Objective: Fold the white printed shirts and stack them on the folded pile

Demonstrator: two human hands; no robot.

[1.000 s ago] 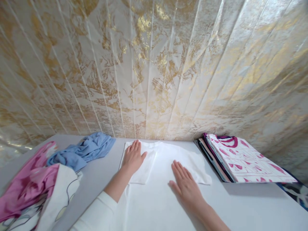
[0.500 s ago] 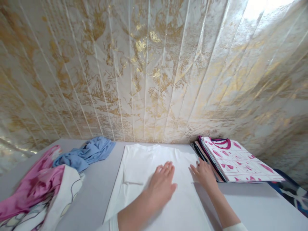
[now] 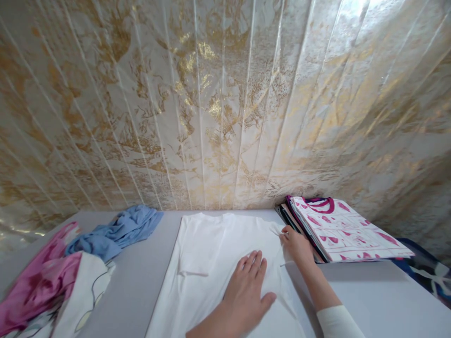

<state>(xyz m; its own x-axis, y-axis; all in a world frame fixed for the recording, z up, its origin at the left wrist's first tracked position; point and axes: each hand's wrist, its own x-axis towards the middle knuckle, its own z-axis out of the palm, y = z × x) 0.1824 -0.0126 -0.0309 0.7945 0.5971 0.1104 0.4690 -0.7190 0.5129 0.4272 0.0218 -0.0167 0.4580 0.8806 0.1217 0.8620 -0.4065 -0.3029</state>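
Observation:
A white shirt [image 3: 207,244] lies spread on the table, its neckline toward the curtain and its left sleeve folded inward over the body. My left hand [image 3: 248,286] rests palm down on the shirt's middle, fingers stretched out. At the shirt's right upper edge, my right hand [image 3: 292,241] pinches the white fabric between thumb and fingers, and small creases run from the pinch. Just right of that hand stands a stack of folded clothes, topped by a white shirt with pink print and a magenta collar [image 3: 347,232].
A crumpled blue garment [image 3: 120,230] and a pink garment [image 3: 45,286] lie on the left of the pale table [image 3: 130,286], with a white patterned cloth [image 3: 82,291] beside them. Behind hangs a gold-and-silver curtain [image 3: 211,117]. Dark blue fabric [image 3: 423,267] sits at the far right.
My right hand has gone from lying at the shirt's right edge to pinching and slightly lifting its fabric. My left hand has slid down and right across the shirt.

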